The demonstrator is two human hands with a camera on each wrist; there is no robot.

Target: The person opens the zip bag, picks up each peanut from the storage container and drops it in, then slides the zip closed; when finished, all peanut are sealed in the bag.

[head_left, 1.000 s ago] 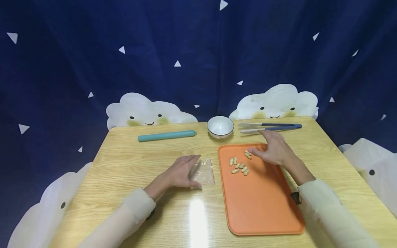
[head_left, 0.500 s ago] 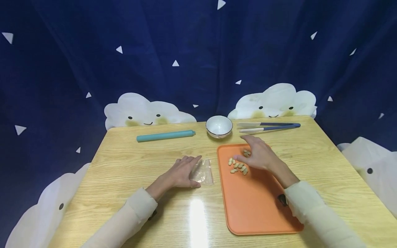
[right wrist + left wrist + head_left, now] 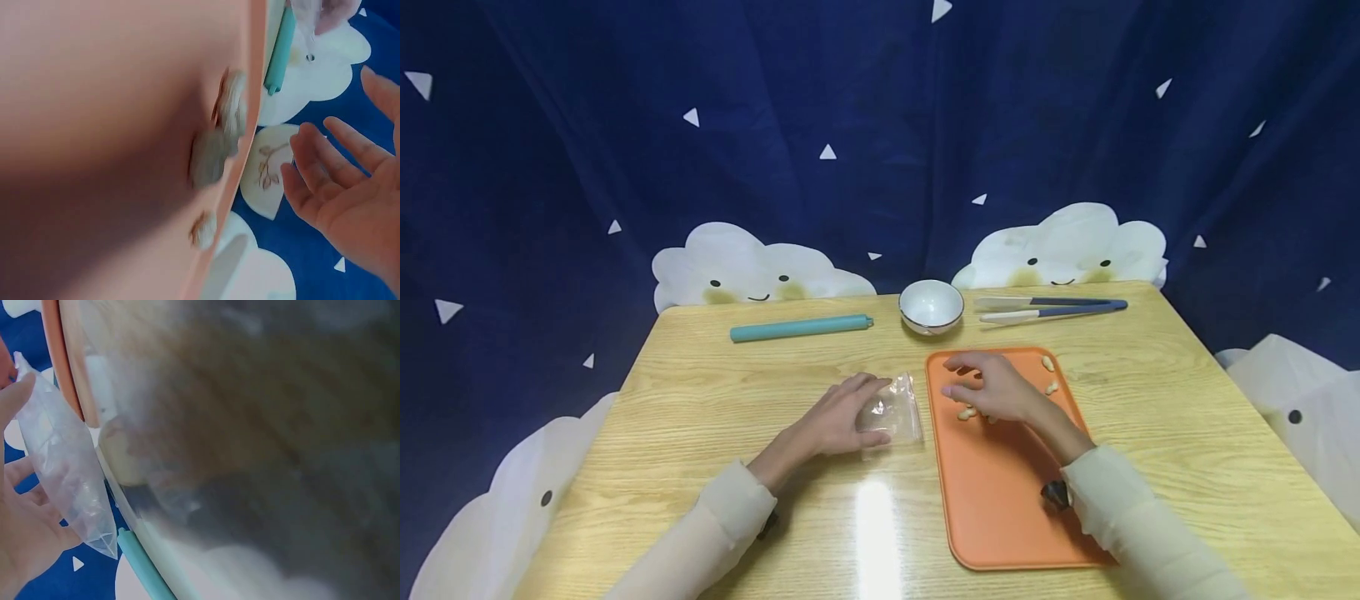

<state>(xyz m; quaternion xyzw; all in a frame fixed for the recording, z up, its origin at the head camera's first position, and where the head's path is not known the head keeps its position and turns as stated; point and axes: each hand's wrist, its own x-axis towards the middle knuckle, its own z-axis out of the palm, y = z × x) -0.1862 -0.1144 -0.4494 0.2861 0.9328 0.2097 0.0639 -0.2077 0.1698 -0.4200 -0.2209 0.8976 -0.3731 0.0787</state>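
A clear plastic bag (image 3: pixel 891 415) lies at the left hand (image 3: pixel 835 417), its right edge raised. The left wrist view shows the bag (image 3: pixel 65 456) between the thumb and fingers of that hand (image 3: pixel 28 531). Over the upper left of the orange tray (image 3: pixel 1000 517) is the right hand (image 3: pixel 1000 392), fingers bent and apart, with nothing seen between them. Peanuts (image 3: pixel 966 413) show just below it; others are hidden under it. Two more peanuts (image 3: pixel 1051 387) lie near the tray's right edge. In the right wrist view, the right hand (image 3: pixel 356 187) is apart from several peanuts (image 3: pixel 207 156).
A white bowl (image 3: pixel 931 307) stands behind the tray. To its right lie blue and white tongs (image 3: pixel 1052 310). A teal stick (image 3: pixel 801 328) lies at the back left of the wooden table (image 3: pixel 737 392). Dark blue curtain (image 3: pixel 880 100) hangs behind the table.
The right hand has moved left across the tray and covers peanuts seen before, while two at the right edge have come into view. The bag's right edge has risen; the left hand has barely moved.
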